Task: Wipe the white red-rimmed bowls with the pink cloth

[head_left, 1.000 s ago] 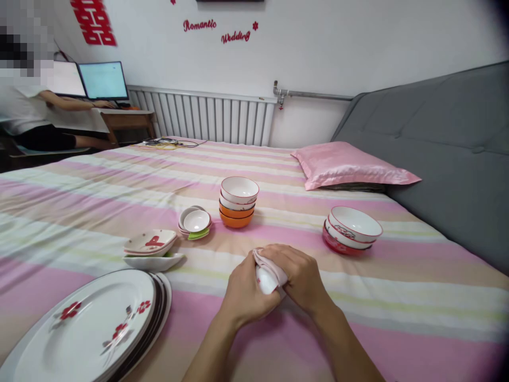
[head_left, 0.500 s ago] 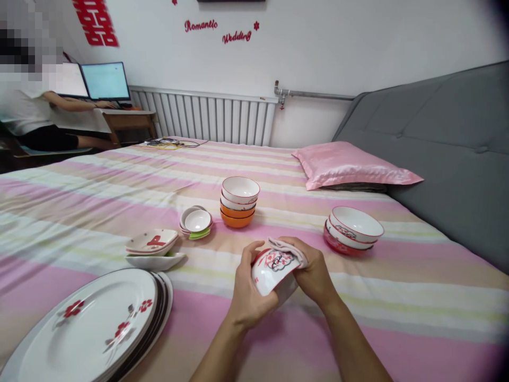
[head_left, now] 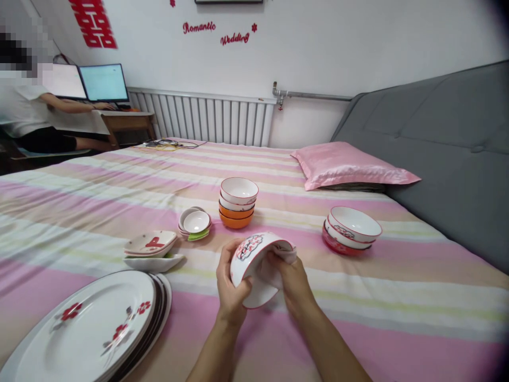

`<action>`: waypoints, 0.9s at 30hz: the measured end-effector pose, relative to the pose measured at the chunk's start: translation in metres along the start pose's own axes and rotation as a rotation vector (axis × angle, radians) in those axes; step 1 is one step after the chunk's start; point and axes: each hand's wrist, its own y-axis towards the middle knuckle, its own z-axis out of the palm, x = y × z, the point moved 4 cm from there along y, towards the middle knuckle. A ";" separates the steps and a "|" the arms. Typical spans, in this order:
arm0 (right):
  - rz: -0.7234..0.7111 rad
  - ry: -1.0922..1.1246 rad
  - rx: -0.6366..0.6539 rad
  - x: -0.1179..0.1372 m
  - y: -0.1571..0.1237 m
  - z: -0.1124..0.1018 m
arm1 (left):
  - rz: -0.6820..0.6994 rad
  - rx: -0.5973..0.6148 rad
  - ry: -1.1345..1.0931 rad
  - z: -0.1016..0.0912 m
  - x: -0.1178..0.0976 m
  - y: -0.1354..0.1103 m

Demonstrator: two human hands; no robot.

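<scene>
— Where is the bowl right now?
— In my left hand, lifted off the striped bed and tipped on its side. The red flower pattern faces up and the mouth faces my right hand.
— And the fingers?
— The left ones are closed on the bowl's outer wall, thumb on the near edge. The right ones are bunched around a pink cloth and pressed into the bowl's mouth.
— What's around it?
— Beyond it stands an orange stack of bowls, with small saucers just beside that. A red stack of bowls sits well apart to the right. The flowered plates lie near my left forearm.
</scene>
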 end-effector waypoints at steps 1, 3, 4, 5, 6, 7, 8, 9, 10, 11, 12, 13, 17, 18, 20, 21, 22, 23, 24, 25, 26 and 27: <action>0.046 0.053 0.000 -0.004 -0.004 0.004 | 0.015 -0.021 -0.007 -0.001 -0.001 0.000; 0.148 0.174 0.026 -0.012 -0.013 0.014 | 0.055 -0.055 -0.015 -0.004 -0.003 0.000; 0.194 0.230 0.031 -0.015 -0.018 0.019 | 0.074 -0.064 -0.017 -0.006 -0.004 0.000; 0.233 0.267 0.033 -0.018 -0.023 0.024 | 0.090 -0.073 -0.016 -0.007 -0.004 0.000; 0.260 0.291 0.047 -0.021 -0.027 0.028 | 0.106 -0.084 -0.011 -0.008 -0.004 -0.001; 0.277 0.311 0.059 -0.023 -0.031 0.031 | 0.120 -0.094 -0.003 -0.009 -0.004 -0.001; 0.281 0.321 0.071 -0.025 -0.033 0.033 | 0.132 -0.105 0.011 -0.010 -0.004 -0.001; 0.276 0.323 0.078 -0.026 -0.034 0.034 | 0.141 -0.115 0.029 -0.009 -0.004 -0.002; 0.261 0.316 0.075 -0.026 -0.034 0.033 | 0.145 -0.122 0.051 -0.008 -0.003 -0.002; 0.237 0.298 0.066 -0.025 -0.032 0.031 | 0.142 -0.120 0.072 -0.006 -0.003 -0.001; 0.207 0.265 0.050 -0.023 -0.028 0.027 | 0.129 -0.108 0.091 -0.004 -0.003 -0.001; 0.166 0.217 0.033 -0.019 -0.024 0.021 | 0.110 -0.086 0.105 -0.002 -0.003 0.000; -0.148 -0.135 -0.003 0.016 -0.005 -0.003 | 0.002 0.052 0.118 0.003 -0.002 0.005; -0.274 -0.243 0.017 0.028 -0.004 -0.007 | -0.017 0.092 0.126 0.003 -0.003 0.006; -0.516 -0.469 0.052 0.051 -0.007 -0.013 | -0.046 0.195 0.167 0.005 -0.004 0.007; -0.597 -0.589 0.046 0.061 -0.010 -0.016 | -0.066 0.251 0.197 0.006 -0.005 0.007; -0.668 -0.712 0.047 0.068 -0.014 -0.017 | -0.090 0.301 0.230 0.008 -0.006 0.007; -0.745 -0.816 0.077 0.074 -0.019 -0.016 | -0.116 0.345 0.260 0.010 -0.007 0.007; -0.816 -0.902 0.121 0.078 -0.024 -0.013 | -0.137 0.380 0.286 0.012 -0.009 0.006; -0.879 -0.971 0.166 0.081 -0.029 -0.010 | -0.149 0.412 0.310 0.014 -0.011 0.005; -0.933 -1.024 0.206 0.083 -0.034 -0.007 | -0.153 0.441 0.336 0.016 -0.013 0.005; -0.977 -1.064 0.234 0.084 -0.037 -0.003 | -0.150 0.468 0.370 0.018 -0.015 0.004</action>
